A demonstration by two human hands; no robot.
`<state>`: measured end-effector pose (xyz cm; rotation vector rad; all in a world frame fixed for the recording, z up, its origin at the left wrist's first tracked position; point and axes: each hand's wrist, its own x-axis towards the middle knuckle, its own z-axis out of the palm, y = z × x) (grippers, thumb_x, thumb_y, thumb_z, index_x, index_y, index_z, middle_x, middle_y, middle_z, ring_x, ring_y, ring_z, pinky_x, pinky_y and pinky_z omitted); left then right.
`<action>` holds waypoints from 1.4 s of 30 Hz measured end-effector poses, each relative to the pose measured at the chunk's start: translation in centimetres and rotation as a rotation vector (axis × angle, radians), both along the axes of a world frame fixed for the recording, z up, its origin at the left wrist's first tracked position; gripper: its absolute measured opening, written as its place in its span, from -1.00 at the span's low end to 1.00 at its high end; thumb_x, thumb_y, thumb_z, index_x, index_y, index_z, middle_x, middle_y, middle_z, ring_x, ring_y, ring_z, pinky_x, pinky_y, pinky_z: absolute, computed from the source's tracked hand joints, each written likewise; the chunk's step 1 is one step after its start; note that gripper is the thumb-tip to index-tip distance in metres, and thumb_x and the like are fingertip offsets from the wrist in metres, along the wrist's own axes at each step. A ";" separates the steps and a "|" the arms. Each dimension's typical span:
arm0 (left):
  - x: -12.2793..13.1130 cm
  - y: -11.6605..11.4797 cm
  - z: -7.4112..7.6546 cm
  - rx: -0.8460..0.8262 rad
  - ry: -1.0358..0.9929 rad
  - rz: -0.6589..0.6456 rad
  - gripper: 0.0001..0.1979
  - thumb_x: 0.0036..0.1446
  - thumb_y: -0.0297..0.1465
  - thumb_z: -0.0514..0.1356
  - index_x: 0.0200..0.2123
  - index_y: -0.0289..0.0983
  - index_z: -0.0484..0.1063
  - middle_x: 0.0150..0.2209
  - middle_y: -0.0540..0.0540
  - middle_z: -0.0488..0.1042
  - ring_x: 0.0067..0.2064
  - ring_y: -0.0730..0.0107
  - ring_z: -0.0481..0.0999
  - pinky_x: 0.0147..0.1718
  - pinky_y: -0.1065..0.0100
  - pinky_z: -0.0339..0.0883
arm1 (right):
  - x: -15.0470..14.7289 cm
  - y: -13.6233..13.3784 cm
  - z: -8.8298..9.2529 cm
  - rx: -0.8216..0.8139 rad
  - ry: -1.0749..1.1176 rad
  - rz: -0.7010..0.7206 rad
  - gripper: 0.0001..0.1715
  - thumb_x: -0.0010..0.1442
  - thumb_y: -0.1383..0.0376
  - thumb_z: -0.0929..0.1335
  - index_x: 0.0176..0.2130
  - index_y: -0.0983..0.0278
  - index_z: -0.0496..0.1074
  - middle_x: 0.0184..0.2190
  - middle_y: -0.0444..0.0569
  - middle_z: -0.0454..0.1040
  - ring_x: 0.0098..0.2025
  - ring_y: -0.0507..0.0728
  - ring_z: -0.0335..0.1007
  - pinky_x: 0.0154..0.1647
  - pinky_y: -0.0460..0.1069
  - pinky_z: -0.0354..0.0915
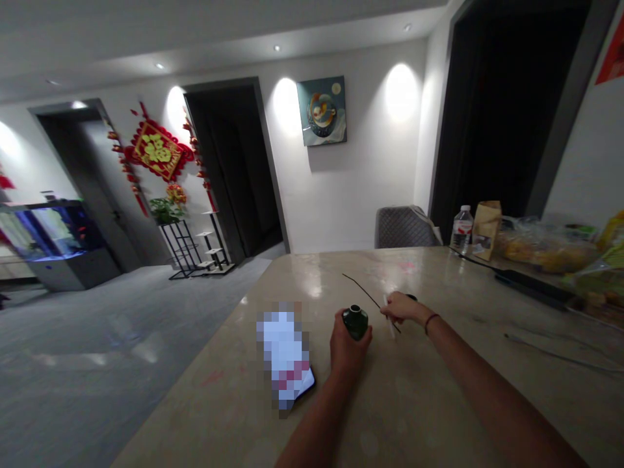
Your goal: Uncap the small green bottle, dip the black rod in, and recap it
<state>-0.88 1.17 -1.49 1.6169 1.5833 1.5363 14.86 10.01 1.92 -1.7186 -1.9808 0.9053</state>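
My left hand (pixel 347 348) grips a small dark green vase (pixel 355 320) that stands upright on the beige table (pixel 439 403). Just right of it, my right hand (pixel 401 307) pinches a thin dark stem (pixel 361 288) together with a short white stick (pixel 389 318). The stem slants up and to the left from my fingers, above and behind the vase's mouth. A red cord sits on my right wrist.
A phone (pixel 287 364) lies flat on the table left of my left hand. At the far right stand a water bottle (pixel 461 229), a paper bag (pixel 487 229), food bags (pixel 550 246) and a dark flat bar (pixel 531 286). A grey chair (pixel 402 226) is behind the table.
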 end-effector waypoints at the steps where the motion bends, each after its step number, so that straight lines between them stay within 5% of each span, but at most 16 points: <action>1: 0.0 0.0 0.0 0.002 -0.002 -0.001 -0.45 -0.17 -0.25 0.22 -0.08 -0.24 0.16 -0.23 -0.09 0.40 -0.23 0.39 0.40 -0.23 0.37 0.24 | 0.0 0.1 0.0 -0.006 0.020 -0.014 -0.80 -0.12 0.35 0.32 -0.70 0.37 0.32 -0.78 -0.09 0.32 -0.74 -0.05 0.19 -0.70 -0.16 0.10; 8: 0.1 -0.2 0.3 -0.002 -0.031 0.006 -0.45 -0.19 -0.26 0.23 -0.09 -0.25 0.18 -0.24 -0.10 0.41 -0.24 0.38 0.41 -0.24 0.37 0.24 | 0.0 0.6 -1.1 0.063 0.153 -0.114 -0.79 -0.16 0.33 0.29 -0.74 0.33 0.28 -0.85 -0.22 0.11 -0.73 -0.06 0.05 -0.70 -0.14 -0.04; 12: 0.2 -0.3 0.4 -0.009 -0.022 0.010 -0.46 -0.18 -0.26 0.23 -0.08 -0.24 0.17 -0.24 -0.09 0.40 -0.24 0.39 0.41 -0.23 0.37 0.24 | 0.1 1.1 -0.9 0.195 0.232 -0.171 -0.79 -0.13 0.26 0.27 -0.67 0.33 0.31 -0.76 -0.21 0.18 -0.63 -0.04 0.11 -0.63 -0.14 0.00; 17: 0.1 -0.1 0.2 -0.007 -0.003 0.003 -0.47 -0.17 -0.25 0.22 -0.10 -0.24 0.17 -0.26 -0.08 0.40 -0.26 0.39 0.41 -0.25 0.37 0.24 | -0.3 0.3 1.5 0.377 0.670 -0.165 -0.79 -0.14 0.21 0.29 -0.54 0.34 0.34 -0.70 -0.21 0.23 -0.62 -0.05 0.08 -0.59 -0.13 0.03; 24: 0.1 -0.2 0.3 0.005 0.001 -0.002 -0.48 -0.17 -0.26 0.22 -0.10 -0.24 0.17 -0.24 -0.08 0.40 -0.25 0.40 0.40 -0.24 0.37 0.24 | -2.3 -3.2 5.4 0.112 1.180 0.101 -0.65 -0.21 0.27 0.39 -0.32 0.29 0.34 -0.49 -0.16 0.35 -0.52 -0.09 0.20 -0.48 -0.15 0.17; 29: 0.1 -0.2 0.2 -0.005 -0.021 -0.006 -0.45 -0.18 -0.27 0.23 -0.08 -0.25 0.17 -0.23 -0.10 0.41 -0.22 0.38 0.41 -0.22 0.36 0.24 | -2.9 -3.8 6.0 0.269 1.041 0.112 -0.66 -0.15 0.23 0.36 -0.31 0.34 0.36 -0.45 -0.12 0.36 -0.50 -0.06 0.25 -0.39 -0.09 0.25; 35: 0.1 -0.1 0.1 -0.003 -0.014 -0.007 -0.46 -0.18 -0.27 0.23 -0.09 -0.25 0.17 -0.25 -0.09 0.41 -0.25 0.40 0.41 -0.25 0.38 0.24 | -4.0 -3.8 4.9 0.421 0.621 0.176 -0.75 -0.07 0.27 0.30 -0.34 0.37 0.39 -0.45 -0.04 0.42 -0.45 -0.01 0.29 -0.40 -0.09 0.24; 42: 0.1 -0.3 0.4 0.000 0.011 0.003 -0.47 -0.16 -0.27 0.22 -0.08 -0.25 0.16 -0.26 -0.08 0.40 -0.26 0.40 0.40 -0.27 0.39 0.24 | -2.8 -3.3 4.9 0.374 0.178 0.135 -0.69 -0.02 0.30 0.26 -0.26 0.41 0.40 -0.33 0.06 0.46 -0.35 0.04 0.35 -0.34 -0.10 0.24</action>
